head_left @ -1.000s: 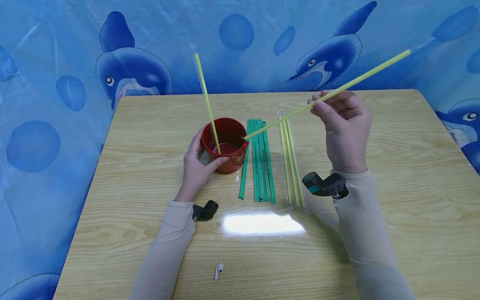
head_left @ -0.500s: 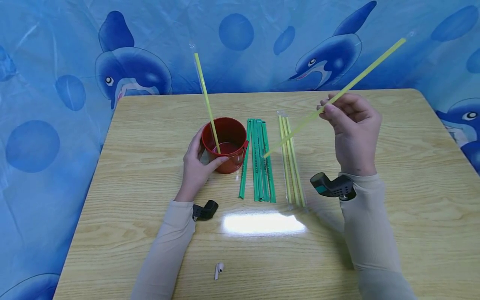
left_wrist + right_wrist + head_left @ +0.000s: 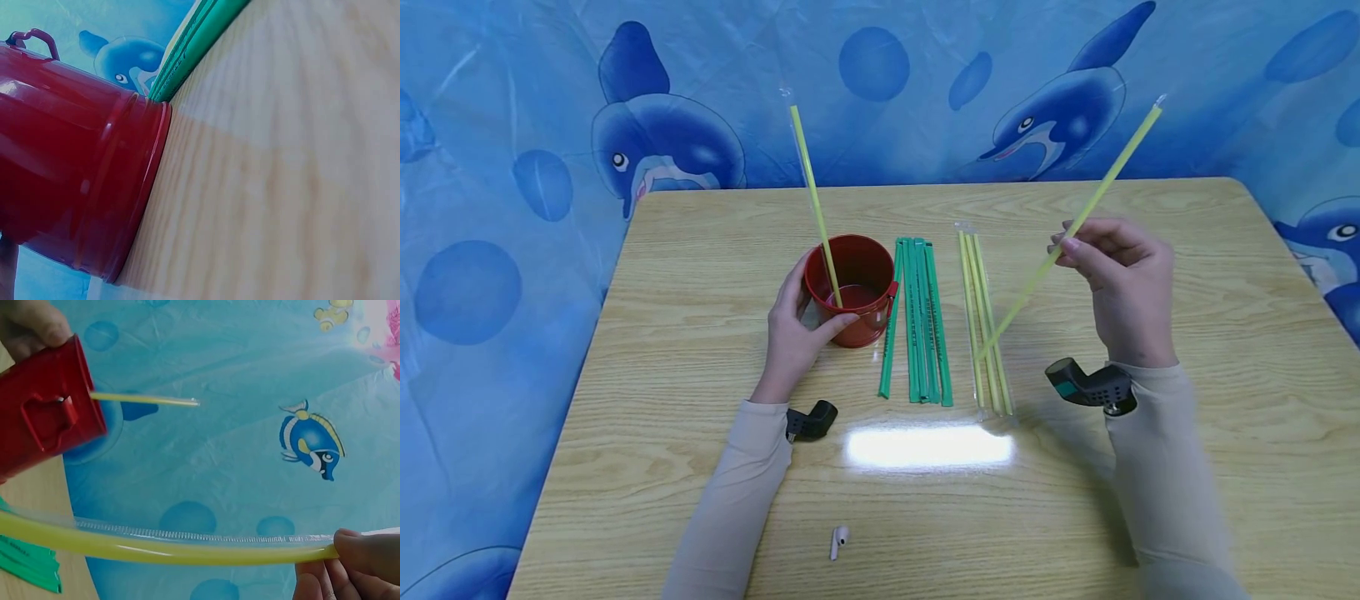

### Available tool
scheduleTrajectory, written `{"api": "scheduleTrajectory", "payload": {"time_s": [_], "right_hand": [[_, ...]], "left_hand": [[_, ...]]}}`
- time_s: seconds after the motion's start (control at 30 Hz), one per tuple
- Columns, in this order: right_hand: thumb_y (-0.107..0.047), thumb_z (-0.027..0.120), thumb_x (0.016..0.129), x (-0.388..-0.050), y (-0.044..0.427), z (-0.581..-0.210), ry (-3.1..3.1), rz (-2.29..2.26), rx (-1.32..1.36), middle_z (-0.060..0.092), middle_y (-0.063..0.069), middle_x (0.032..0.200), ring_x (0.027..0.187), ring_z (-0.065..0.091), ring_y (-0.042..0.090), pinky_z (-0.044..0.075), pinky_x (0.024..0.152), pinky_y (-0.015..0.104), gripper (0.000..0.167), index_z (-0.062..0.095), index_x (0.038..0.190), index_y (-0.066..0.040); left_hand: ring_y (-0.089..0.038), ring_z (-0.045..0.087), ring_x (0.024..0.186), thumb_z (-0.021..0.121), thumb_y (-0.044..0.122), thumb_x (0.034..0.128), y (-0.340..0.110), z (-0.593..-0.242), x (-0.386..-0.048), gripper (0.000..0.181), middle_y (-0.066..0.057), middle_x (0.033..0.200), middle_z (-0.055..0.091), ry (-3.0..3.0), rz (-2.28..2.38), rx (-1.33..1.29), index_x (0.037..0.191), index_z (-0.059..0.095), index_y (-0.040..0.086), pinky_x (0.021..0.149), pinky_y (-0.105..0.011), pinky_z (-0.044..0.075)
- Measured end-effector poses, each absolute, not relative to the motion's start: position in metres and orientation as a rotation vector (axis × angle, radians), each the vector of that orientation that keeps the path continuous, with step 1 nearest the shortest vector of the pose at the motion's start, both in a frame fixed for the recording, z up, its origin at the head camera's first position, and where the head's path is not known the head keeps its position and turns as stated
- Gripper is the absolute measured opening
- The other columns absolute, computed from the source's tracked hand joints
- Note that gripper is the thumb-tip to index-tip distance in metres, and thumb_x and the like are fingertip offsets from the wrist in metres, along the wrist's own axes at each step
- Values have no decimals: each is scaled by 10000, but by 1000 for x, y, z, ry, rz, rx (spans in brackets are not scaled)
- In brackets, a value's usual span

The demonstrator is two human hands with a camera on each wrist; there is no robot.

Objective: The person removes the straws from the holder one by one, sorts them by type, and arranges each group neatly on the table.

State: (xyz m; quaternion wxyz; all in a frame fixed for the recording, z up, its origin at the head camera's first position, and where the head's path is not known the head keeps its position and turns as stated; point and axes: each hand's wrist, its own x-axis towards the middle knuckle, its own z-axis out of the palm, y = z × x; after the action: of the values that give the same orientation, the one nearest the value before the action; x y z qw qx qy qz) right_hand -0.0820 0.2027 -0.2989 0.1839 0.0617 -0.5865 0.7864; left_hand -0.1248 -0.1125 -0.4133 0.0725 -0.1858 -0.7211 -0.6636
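Observation:
My left hand [image 3: 793,342] holds a small red bucket [image 3: 859,327], thumb on the near side, other fingers round its left. The bucket stands upright on the table. One yellow drinking straw [image 3: 811,183] in a clear wrapper leans inside it and sticks out at the top. My right hand [image 3: 1126,279] pinches another wrapped yellow straw [image 3: 1105,185] between thumb and fingers, in the air at a slant. Its lower end overlaps the yellow straws [image 3: 977,292] lying on the table; I cannot tell if they touch. The right wrist view shows the pinched straw [image 3: 156,549] slightly bowed.
Several green-wrapped sticks [image 3: 916,325] lie side by side just right of the bucket. A white earbud [image 3: 838,537] rests near the front of the wooden table [image 3: 647,333]. Behind the table hangs a blue dolphin-print sheet [image 3: 917,133].
My right hand has moved right and slightly toward me with its straw, which now stands steeper. Its lower end has swung from the bucket's rim to over the yellow straws. My left hand keeps still.

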Motion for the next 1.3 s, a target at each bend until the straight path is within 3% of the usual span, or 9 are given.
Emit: {"api": "scheduleTrajectory", "payload": {"time_s": [0.2, 0.43, 0.73, 1.3], "right_hand": [[130, 631, 825, -77, 212, -303, -1696, 2222, 143, 683, 181, 872, 788, 663, 250, 559, 731, 271, 159, 625, 971, 196], [110, 641, 828, -74, 219, -306, -1760, 2201, 92, 683, 162, 865, 777, 664, 233, 558, 720, 259, 147, 640, 957, 180], [96, 655, 825, -71, 228, -315, -1860, 2172, 8, 690, 131, 835, 736, 659, 202, 557, 701, 248, 144, 657, 957, 154], [-102, 689, 866, -77, 235, -339, -2387, 1894, -211, 695, -14, 851, 704, 629, 125, 536, 680, 215, 203, 688, 1007, 45]], "left_hand": [[-214, 373, 1312, 736, -28, 785, -111, -403, -121, 815, -139, 1434, 385, -2199, -2005, -526, 1462, 284, 15, 1067, -387, 349], [-144, 389, 1295, 768, 88, 789, -113, -412, -125, 811, -39, 1422, 412, -2165, -1975, -548, 1466, 321, 104, 1051, -345, 372], [-148, 388, 1297, 757, 35, 787, -113, -412, -124, 811, -47, 1426, 407, -2158, -1999, -545, 1465, 316, 95, 1060, -337, 359], [-203, 380, 1307, 761, 8, 772, -111, -412, -124, 838, -108, 1432, 395, -2179, -2018, -519, 1467, 294, 50, 1062, -367, 357]]}}
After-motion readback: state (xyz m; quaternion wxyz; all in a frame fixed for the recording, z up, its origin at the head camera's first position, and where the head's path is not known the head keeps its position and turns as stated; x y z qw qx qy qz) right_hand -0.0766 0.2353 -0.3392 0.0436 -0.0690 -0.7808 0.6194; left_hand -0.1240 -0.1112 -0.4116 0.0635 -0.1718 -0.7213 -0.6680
